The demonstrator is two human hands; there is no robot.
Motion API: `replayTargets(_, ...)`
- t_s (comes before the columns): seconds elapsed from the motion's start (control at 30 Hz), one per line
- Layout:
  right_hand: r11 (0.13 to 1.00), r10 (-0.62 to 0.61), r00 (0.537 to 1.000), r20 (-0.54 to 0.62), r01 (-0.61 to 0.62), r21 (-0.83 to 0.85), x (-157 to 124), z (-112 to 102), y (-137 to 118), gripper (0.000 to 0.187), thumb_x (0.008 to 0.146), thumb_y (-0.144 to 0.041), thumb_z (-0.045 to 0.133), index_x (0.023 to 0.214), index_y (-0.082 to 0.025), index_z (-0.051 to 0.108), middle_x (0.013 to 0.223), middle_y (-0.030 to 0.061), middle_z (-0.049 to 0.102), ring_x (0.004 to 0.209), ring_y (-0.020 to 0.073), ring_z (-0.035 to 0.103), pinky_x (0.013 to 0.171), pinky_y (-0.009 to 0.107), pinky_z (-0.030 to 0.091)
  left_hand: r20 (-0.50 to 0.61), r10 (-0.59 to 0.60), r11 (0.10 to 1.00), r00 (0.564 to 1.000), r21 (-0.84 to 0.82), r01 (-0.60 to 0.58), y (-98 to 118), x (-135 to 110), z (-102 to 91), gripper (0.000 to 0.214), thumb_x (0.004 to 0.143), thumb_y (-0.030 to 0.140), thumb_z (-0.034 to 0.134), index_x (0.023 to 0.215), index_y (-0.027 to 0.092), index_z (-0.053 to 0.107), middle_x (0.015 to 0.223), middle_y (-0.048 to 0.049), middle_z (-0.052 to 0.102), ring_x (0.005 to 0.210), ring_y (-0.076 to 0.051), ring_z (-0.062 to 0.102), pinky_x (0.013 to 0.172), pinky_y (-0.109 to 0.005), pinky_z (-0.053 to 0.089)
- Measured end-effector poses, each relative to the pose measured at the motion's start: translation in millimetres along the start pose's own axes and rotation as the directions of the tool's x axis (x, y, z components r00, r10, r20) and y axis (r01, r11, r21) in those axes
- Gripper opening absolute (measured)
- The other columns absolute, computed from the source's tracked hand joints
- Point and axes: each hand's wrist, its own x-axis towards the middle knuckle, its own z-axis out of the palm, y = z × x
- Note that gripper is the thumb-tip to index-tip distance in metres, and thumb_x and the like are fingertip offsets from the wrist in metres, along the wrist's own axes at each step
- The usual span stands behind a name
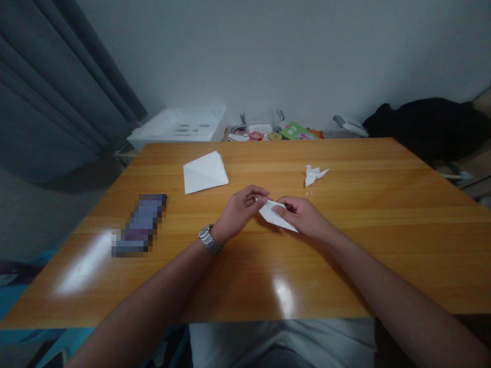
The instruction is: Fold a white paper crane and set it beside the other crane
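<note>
Over the middle of a wooden table, both my hands pinch a small, partly folded piece of white paper. My left hand, with a metal watch on its wrist, grips the paper's upper left tip with closed fingers. My right hand holds its right side, fingers curled over it. A larger folded white sheet lies flat to the far left of my hands. A small finished folded paper figure rests beyond my right hand.
A blurred dark rectangular object lies on the table's left side. Behind the far edge sit a white tray-like box, small colourful items and a black bag. A grey curtain hangs at left.
</note>
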Motion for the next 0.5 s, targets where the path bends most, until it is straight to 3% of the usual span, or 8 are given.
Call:
replayTargets(0.1, 0.999, -0.009, 1.000, 0.002, 0.009, -0.038, -0.3, -1.3, -0.3, 0.040, 0.092, -0.055, 0.059, 0.091, -0.016, 0.068, 0.071, 0.0014, 0.061, 0.061, 0.0144, 0.051, 0.054, 0.026, 0.036, 0.022, -0.029, 0.998, 0.999, -0.062, 0.030, -3.6, 1.0, -1.5, 0.034, 0.091, 0.032, 0.068, 0.119, 0.016, 0.060, 0.106, -0.0102, 0.074, 0.092, -0.017, 0.071, 0.081, -0.028, 0.056)
replayTargets(0.5, 0.998, -0.015, 1.000, -0.004, 0.015, -0.060, -0.2, -6.1, 0.1, 0.041, 0.091, -0.057, 0.058, 0.090, -0.016, 0.067, 0.072, 0.0020, 0.062, 0.063, 0.0154, 0.052, 0.055, 0.026, 0.037, 0.043, -0.077, 0.989, 0.996, -0.127, 0.082, -4.5, 1.1, -4.4, 0.032, 0.098, 0.041, 0.056, 0.119, 0.017, 0.060, 0.108, -0.0105, 0.074, 0.094, -0.018, 0.072, 0.085, -0.032, 0.060)
